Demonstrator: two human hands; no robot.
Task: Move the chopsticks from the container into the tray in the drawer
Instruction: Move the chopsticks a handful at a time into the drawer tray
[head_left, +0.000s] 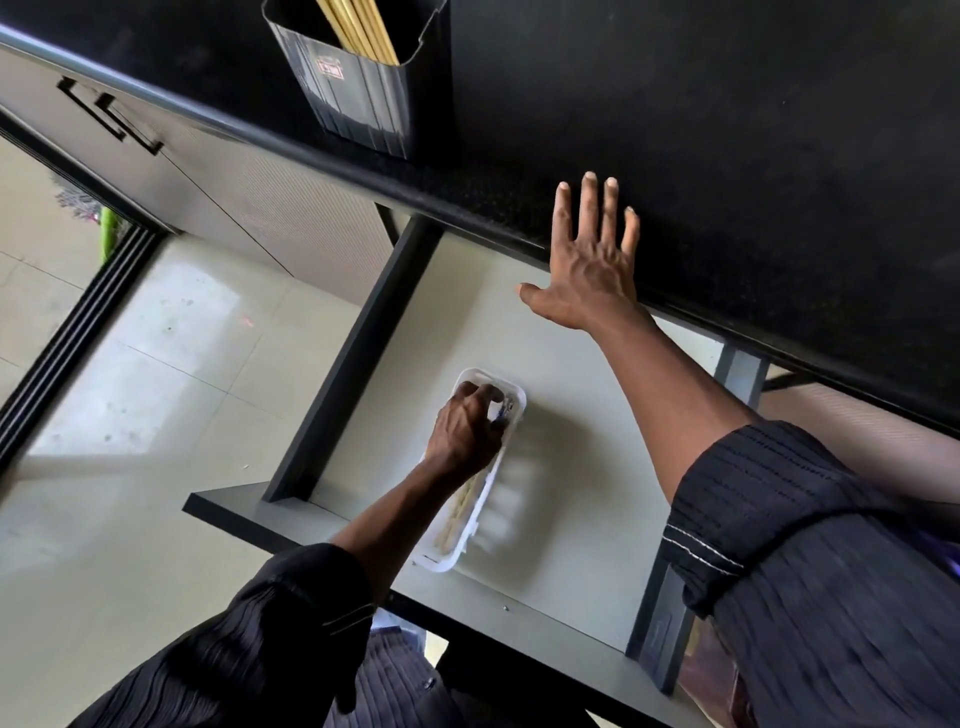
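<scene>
Reaching into the open drawer (561, 395), the person has the left hand (467, 428) down in the white tray (447, 564). Its fingers are curled over the far end of the pale chopsticks (460, 512) lying there; whether they pinch them I cannot tell. The right hand (589, 265) lies flat on the black countertop (753, 130), fingers straight and spread. Near the counter's edge stands the black container (363, 98), a bundle of chopsticks (358, 31) upright inside.
</scene>
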